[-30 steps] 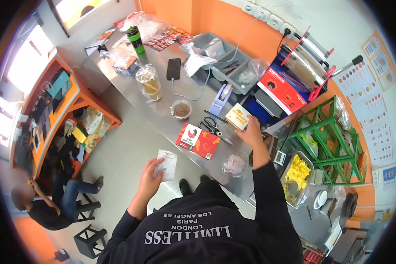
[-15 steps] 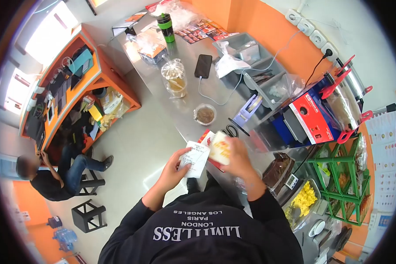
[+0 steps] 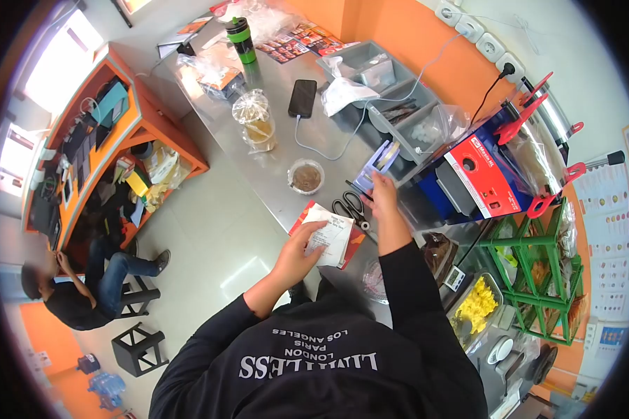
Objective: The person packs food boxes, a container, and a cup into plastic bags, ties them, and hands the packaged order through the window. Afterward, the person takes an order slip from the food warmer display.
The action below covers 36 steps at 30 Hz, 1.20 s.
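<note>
My left hand (image 3: 302, 253) holds a white printed receipt (image 3: 335, 229), thumb and fingers on its face. The receipt lies over a red and white packet (image 3: 352, 253) at the edge of the metal table. My right hand (image 3: 382, 201) reaches to the front end of a lilac tape dispenser (image 3: 374, 166), fingers somewhat apart. Whether a fingertip touches the tape I cannot make out. Black scissors (image 3: 351, 208) lie between the two hands. Just beyond the receipt stands a clear tub of brown contents (image 3: 306, 177).
A wrapped cup (image 3: 258, 129), a charging phone (image 3: 302, 98) and a green-black tumbler (image 3: 241, 40) stand farther along the table. A grey divided bin (image 3: 398, 105) and a red-blue sealing machine (image 3: 483, 171) line the right. A person (image 3: 77, 297) sits at left.
My right hand has let go of the white packet with orange print and moved up and right to the tape dispenser. My left hand has shifted slightly up and right with the receipt.
</note>
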Each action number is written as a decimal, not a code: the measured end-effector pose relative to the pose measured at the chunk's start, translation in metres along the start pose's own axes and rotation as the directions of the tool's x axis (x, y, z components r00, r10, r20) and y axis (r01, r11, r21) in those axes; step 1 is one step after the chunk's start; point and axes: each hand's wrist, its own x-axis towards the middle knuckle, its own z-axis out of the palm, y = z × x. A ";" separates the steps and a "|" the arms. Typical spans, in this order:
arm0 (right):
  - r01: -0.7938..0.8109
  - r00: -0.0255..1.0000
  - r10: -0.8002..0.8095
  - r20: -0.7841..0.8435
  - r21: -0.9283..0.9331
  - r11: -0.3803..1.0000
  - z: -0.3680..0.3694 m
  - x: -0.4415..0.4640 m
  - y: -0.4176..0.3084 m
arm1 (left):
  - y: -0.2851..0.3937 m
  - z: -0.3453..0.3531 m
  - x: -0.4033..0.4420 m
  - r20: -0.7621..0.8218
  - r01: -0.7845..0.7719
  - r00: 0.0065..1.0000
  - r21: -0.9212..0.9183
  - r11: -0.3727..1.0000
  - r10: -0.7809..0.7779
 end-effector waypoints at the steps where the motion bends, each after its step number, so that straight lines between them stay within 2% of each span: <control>1: 0.002 1.000 -0.002 0.004 -0.001 1.000 0.008 0.001 -0.002 | 0.004 0.000 0.001 -0.009 -0.010 1.000 0.054 0.998 0.011; 3: -0.069 0.991 0.085 -0.100 0.154 0.986 0.019 -0.001 -0.004 | 0.004 0.001 0.000 -0.021 -0.015 1.000 0.106 0.994 0.017; 4: -0.069 0.992 0.085 -0.098 0.152 0.986 0.023 -0.006 -0.002 | 0.002 0.002 -0.001 -0.045 -0.021 0.999 0.138 0.990 0.028; 6: 0.145 0.963 -0.096 -0.251 0.183 0.972 0.027 -0.018 0.004 | 0.000 0.002 0.001 -0.071 -0.026 0.997 0.169 0.985 0.039; 10: 0.069 0.960 -0.025 -0.280 0.146 0.987 0.029 -0.014 0.036 | 0.001 0.003 -0.002 -0.094 -0.024 0.994 0.241 0.970 0.048; 13: 0.052 0.979 -0.014 -0.204 0.183 0.982 0.025 0.010 0.056 | 0.002 0.003 0.001 -0.089 -0.032 0.994 0.282 0.959 0.059; 15: 0.036 0.985 -0.024 -0.168 0.066 0.997 0.021 0.020 0.056 | 0.001 0.002 -0.001 -0.091 -0.034 0.994 0.299 0.954 0.064; 19: 0.015 0.995 -0.013 -0.096 0.022 1.000 0.013 0.019 0.047 | 0.002 0.003 -0.004 -0.071 -0.066 0.993 0.373 0.926 0.099; 21: -0.012 1.000 0.009 -0.029 -0.096 0.995 0.003 0.016 0.042 | 0.004 0.004 -0.005 -0.058 -0.065 0.994 0.385 0.920 0.094; 24: 0.000 0.999 0.008 0.049 -0.162 0.987 -0.011 0.013 0.034 | 0.009 0.010 -0.007 -0.090 -0.050 0.991 0.410 0.911 0.094; 26: 0.005 0.996 0.015 0.091 -0.217 0.976 -0.018 0.009 0.032 | 0.013 0.010 -0.007 -0.083 0.018 0.996 0.453 0.891 0.022; 28: 0.048 0.965 0.045 0.260 -0.338 0.940 -0.017 -0.009 0.018 | 0.008 0.010 -0.004 -0.076 -0.033 0.994 0.502 0.864 0.082; 29: 0.048 0.964 0.046 0.261 -0.344 0.938 -0.015 -0.016 0.009 | 0.005 0.011 -0.005 -0.068 -0.071 0.989 0.548 0.833 0.129; 30: 0.244 0.896 -0.072 0.438 -0.350 0.904 -0.012 -0.025 0.001 | 0.004 0.011 -0.005 -0.073 -0.064 0.990 0.544 0.836 0.123; 31: 0.427 0.781 -0.171 0.600 -0.315 0.847 -0.011 -0.035 -0.009 | 0.003 0.009 -0.004 -0.065 -0.102 0.983 0.587 0.803 0.172; 32: 0.503 0.698 -0.160 0.698 -0.320 0.803 -0.008 -0.049 -0.024 | 0.003 0.008 -0.005 -0.052 -0.139 0.974 0.628 0.766 0.220; 33: 0.499 0.700 -0.156 0.697 -0.321 0.805 -0.004 -0.062 -0.039 | 0.004 0.009 -0.006 -0.051 -0.136 0.975 0.628 0.766 0.215; 35: 0.749 0.509 -0.006 0.861 -0.439 0.497 0.005 -0.079 -0.060 | 0.006 0.010 -0.007 -0.076 -0.078 0.983 0.656 0.751 0.169; 36: 0.749 0.508 -0.008 0.861 -0.437 0.498 0.009 -0.077 -0.059 | 0.006 0.010 -0.007 -0.075 -0.078 0.983 0.657 0.750 0.169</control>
